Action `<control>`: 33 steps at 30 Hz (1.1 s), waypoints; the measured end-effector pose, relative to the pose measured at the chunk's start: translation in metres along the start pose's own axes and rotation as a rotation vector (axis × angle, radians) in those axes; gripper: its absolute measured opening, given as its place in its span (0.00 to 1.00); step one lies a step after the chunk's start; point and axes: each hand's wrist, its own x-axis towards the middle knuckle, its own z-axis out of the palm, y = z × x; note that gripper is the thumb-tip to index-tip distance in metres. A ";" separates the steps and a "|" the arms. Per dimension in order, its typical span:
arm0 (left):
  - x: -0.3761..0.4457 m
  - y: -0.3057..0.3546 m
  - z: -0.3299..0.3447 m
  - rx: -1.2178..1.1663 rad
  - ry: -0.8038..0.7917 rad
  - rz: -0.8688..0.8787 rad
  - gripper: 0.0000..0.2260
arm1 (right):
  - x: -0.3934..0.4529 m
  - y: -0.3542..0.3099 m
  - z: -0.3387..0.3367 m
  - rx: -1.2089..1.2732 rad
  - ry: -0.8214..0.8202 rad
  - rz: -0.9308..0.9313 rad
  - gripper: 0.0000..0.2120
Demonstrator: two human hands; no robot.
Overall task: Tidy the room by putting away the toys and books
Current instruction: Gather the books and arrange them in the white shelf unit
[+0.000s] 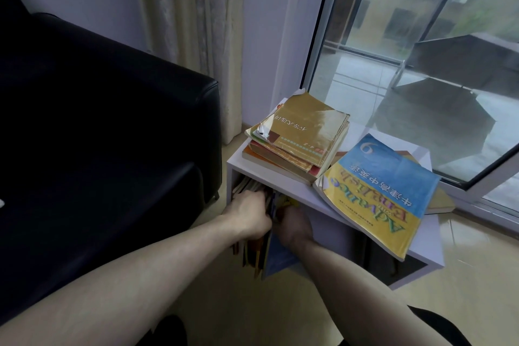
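At the far left stands a black sofa (pixel 106 126), its arm close beside the left end of a low white shelf (pixel 269 177); in the shelf's left compartment a row of upright books (pixel 254 247) stands on edge, spines toward the person, long axes vertical; the left hand (pixel 248 215) lies against the left side of that row near its top, fingers curled round the books' upper edges, gripping them; just right of it the right hand (pixel 295 226) presses on a blue book (pixel 278 257) at the row's right end, fingers reaching in under the shelf top, though whether they curl round it cannot be told; so the row sits between the two hands, each equally near, and the next move, as I judge it, is a straight push inward along the compartment's depth; on the shelf top, toward its back left corner, lies a stack of books (pixel 300 137); at the front right edge a dictionary (pixel 376 194) overhangs the rim and could slip.
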 end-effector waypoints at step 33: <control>0.008 0.000 0.020 0.070 0.011 0.030 0.09 | -0.030 0.014 0.007 0.872 -0.205 0.389 0.14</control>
